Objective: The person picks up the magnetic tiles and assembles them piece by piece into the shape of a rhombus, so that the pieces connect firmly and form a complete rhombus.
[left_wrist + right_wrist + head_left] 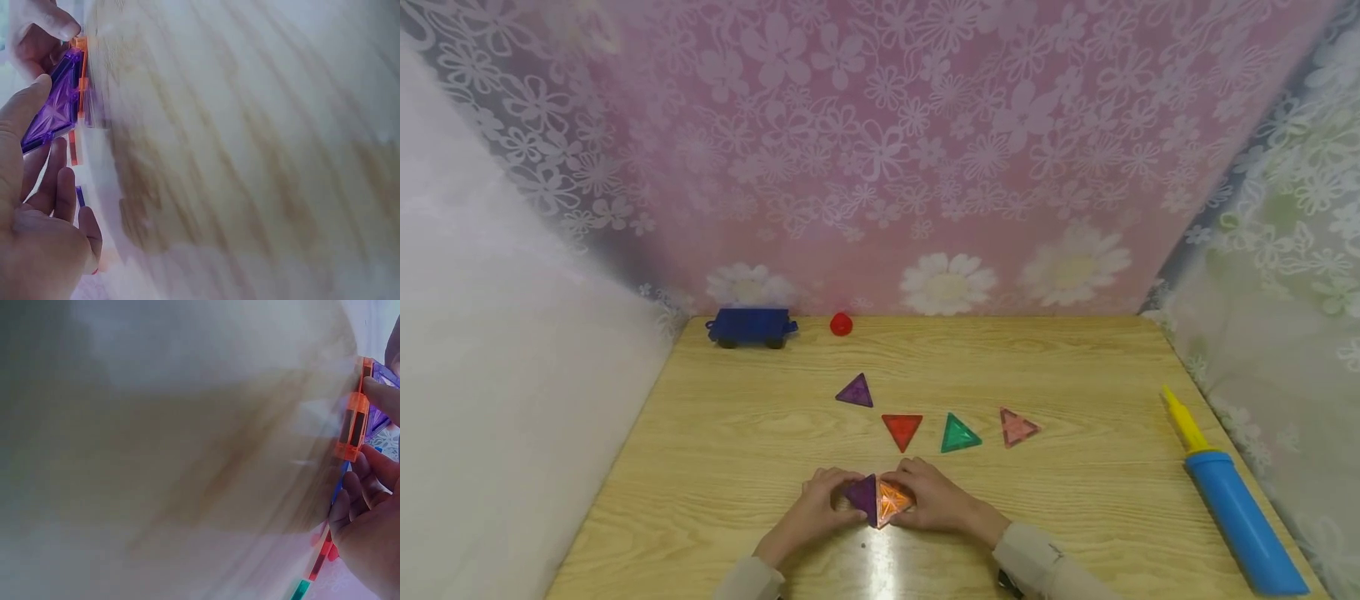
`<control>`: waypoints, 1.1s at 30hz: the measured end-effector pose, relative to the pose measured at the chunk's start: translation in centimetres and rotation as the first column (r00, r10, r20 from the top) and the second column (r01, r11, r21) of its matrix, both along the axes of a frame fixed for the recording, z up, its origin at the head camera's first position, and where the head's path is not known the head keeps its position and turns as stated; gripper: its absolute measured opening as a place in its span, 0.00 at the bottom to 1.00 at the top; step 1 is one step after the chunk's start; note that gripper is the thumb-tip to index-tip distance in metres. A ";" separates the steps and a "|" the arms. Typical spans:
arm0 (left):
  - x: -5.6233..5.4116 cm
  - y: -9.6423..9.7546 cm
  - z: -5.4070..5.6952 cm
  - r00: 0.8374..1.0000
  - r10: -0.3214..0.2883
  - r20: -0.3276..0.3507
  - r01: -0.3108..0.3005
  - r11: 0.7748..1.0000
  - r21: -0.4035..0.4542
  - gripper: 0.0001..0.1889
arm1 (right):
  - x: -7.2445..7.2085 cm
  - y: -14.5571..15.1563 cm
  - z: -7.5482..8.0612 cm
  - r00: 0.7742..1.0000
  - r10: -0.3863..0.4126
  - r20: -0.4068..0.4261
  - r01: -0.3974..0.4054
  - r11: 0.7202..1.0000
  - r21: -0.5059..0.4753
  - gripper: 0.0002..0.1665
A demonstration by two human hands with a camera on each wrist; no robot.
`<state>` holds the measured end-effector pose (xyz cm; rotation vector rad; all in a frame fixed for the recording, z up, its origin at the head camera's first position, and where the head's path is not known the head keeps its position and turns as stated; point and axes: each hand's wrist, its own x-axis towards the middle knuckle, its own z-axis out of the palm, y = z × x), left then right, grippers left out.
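Observation:
Near the front of the table, my left hand (812, 510) pinches a purple translucent triangle tile (862, 493) between thumb and fingers. My right hand (938, 498) pinches an orange triangle tile (892, 502) the same way. The two tiles meet along one upright edge in the head view. In the left wrist view the purple tile (57, 106) stands tilted, with orange edging right behind it. The right wrist view has the orange tile (354, 425) edge-on. Beyond the hands lie a red triangle tile (902, 431), a green one (959, 434), a pink one (1017, 427) and another purple one (857, 392).
At the table's back left stands a dark blue toy wagon (751, 327), with a small red round piece (841, 324) to its right. A blue pump (1246, 517) with a yellow nozzle lies along the right edge. Flowered cloth (880, 167) closes off the back.

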<state>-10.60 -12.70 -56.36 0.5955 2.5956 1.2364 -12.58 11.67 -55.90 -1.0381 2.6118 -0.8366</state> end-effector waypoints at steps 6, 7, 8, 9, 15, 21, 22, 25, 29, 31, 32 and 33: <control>0.0 -0.4 0.0 0.999 0.030 0.043 -0.031 0.999 0.022 0.28 | -0.4 -0.7 -0.1 0.999 -0.007 -0.036 0.008 1.000 0.022 0.33; 0.0 -0.4 -0.1 0.999 0.031 0.040 -0.033 0.999 0.028 0.28 | -0.5 -0.8 -0.1 0.999 -0.011 -0.046 0.013 0.999 0.031 0.33; 0.0 -0.5 -0.1 0.999 0.032 0.035 -0.033 0.999 0.033 0.28 | -0.6 -0.9 -0.1 0.998 -0.015 -0.054 0.017 0.999 0.037 0.33; 0.0 -0.6 -0.2 0.999 0.033 0.029 -0.034 0.999 0.034 0.28 | -0.6 -1.0 -0.2 0.998 -0.018 -0.060 0.021 0.999 0.044 0.33; -0.2 -0.9 -0.6 1.000 0.026 0.014 -0.026 0.999 0.037 0.29 | -0.7 -1.3 -0.3 0.997 -0.029 -0.071 0.033 0.998 0.062 0.33; -0.3 -1.1 -0.5 0.999 0.024 0.030 -0.025 0.999 0.034 0.28 | -0.9 -1.2 -0.3 0.997 -0.012 -0.070 0.015 0.999 0.048 0.33; -0.3 -1.1 -0.4 0.999 0.025 0.035 -0.026 0.999 0.033 0.28 | -0.9 -1.2 -0.3 0.997 -0.009 -0.072 0.012 0.999 0.048 0.32; -0.3 -1.1 -0.4 0.999 0.027 0.039 -0.028 0.999 0.025 0.28 | -1.4 -1.1 0.2 0.996 -0.008 -0.093 0.012 0.999 0.043 0.30; -0.4 -1.1 -0.4 0.999 0.030 0.038 -0.031 0.999 0.023 0.28 | -2.7 -1.1 1.0 0.993 -0.031 -0.115 0.033 0.999 0.011 0.27; -0.4 -1.2 -0.4 0.999 0.031 0.039 -0.032 0.999 0.023 0.28 | -3.5 -1.2 1.3 0.991 -0.044 -0.126 0.044 0.999 -0.005 0.27; -0.4 -1.2 -0.4 0.999 0.031 0.035 -0.032 0.999 0.021 0.28 | -4.0 -1.2 1.4 0.990 -0.047 -0.136 0.046 0.999 -0.011 0.28; -0.4 -1.2 -0.5 0.999 0.030 0.035 -0.031 0.999 0.022 0.28 | -4.4 -1.3 1.4 0.988 -0.050 -0.144 0.049 0.999 -0.013 0.28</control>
